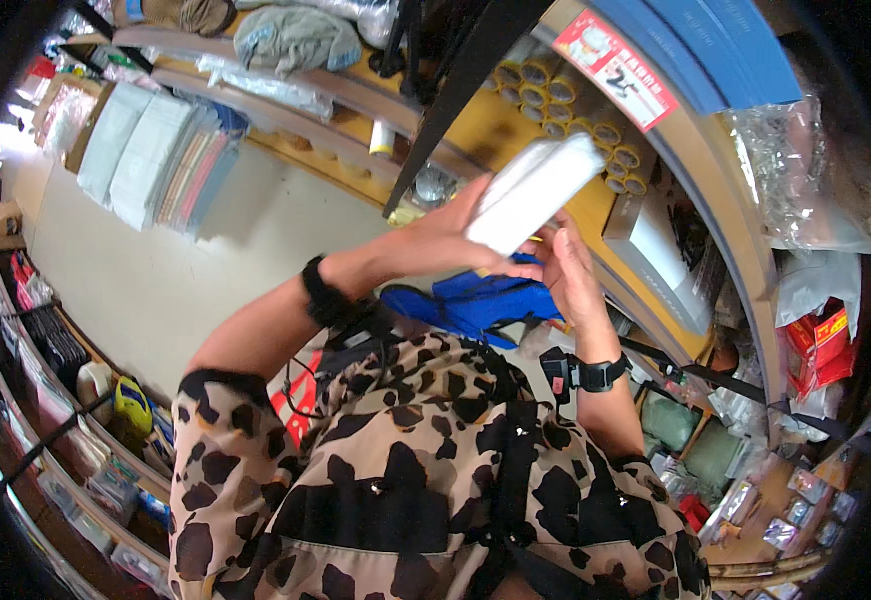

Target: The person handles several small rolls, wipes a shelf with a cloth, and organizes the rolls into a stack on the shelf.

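Note:
My left hand (445,238) grips a white, flat box-like packet (540,195) by its lower left side, and the packet is tilted up to the right and slightly blurred. Just under the packet's lower right edge is my right hand (573,275), its thumb and fingers apart. Whether its fingertips touch the packet is hard to make out. A small yellow bit shows between the two hands, too little to name. Below them lies a bright blue item (470,300) with dark edging, partly covered by my hands and clothes.
Yellow-rimmed rolls (555,100) stand on the shelf ahead, near blue boxes (720,50) and a long white box (655,265). To the left, stacked packs (150,155) stand by the pale floor (285,240). Racks of goods (65,400) curve along the lower left.

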Tool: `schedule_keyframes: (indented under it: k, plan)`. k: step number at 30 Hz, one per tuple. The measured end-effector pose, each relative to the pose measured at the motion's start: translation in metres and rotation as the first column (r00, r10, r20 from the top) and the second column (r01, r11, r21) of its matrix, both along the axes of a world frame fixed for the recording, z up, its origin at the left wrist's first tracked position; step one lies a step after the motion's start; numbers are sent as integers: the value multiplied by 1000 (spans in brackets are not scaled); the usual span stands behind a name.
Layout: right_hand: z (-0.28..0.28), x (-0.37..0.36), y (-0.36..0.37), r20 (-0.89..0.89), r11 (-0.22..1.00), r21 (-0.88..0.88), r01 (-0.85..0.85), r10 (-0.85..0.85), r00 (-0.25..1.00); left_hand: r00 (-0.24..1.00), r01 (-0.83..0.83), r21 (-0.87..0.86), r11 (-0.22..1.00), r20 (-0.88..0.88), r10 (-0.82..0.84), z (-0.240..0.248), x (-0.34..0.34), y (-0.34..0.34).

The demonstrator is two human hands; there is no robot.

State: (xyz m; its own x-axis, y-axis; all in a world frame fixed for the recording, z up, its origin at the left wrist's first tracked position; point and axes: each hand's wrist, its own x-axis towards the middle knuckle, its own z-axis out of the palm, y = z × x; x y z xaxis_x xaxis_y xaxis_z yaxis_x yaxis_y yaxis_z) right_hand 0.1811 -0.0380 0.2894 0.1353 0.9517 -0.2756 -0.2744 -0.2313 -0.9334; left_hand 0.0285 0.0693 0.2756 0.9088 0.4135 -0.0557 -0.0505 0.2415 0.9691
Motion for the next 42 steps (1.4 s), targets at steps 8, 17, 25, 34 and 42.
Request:
schedule_keyframes:
  k: [8, 17, 25, 34, 42]
  plan:
    - [20, 17, 7, 125, 951, 27, 309, -309, 943, 958, -9, 477, 879, -248, 145, 19, 54, -6]
    - [39, 84, 44, -38, 940, -94, 327, -332, 943, 917, -390, 338, 857, 53, 396, 17, 109, 32]
    - [55, 71, 45, 33, 938, -74, 339, -337, 941, 802, -597, 313, 739, 233, 549, 18, 109, 21]
    - [36, 122, 59, 96, 919, -4, 393, -391, 915, 732, -674, 462, 576, 314, 604, -22, 175, 66]
    - [22, 148, 44, 142, 894, -67, 443, -431, 891, 837, -242, 716, 655, -187, 514, -14, 179, 75]
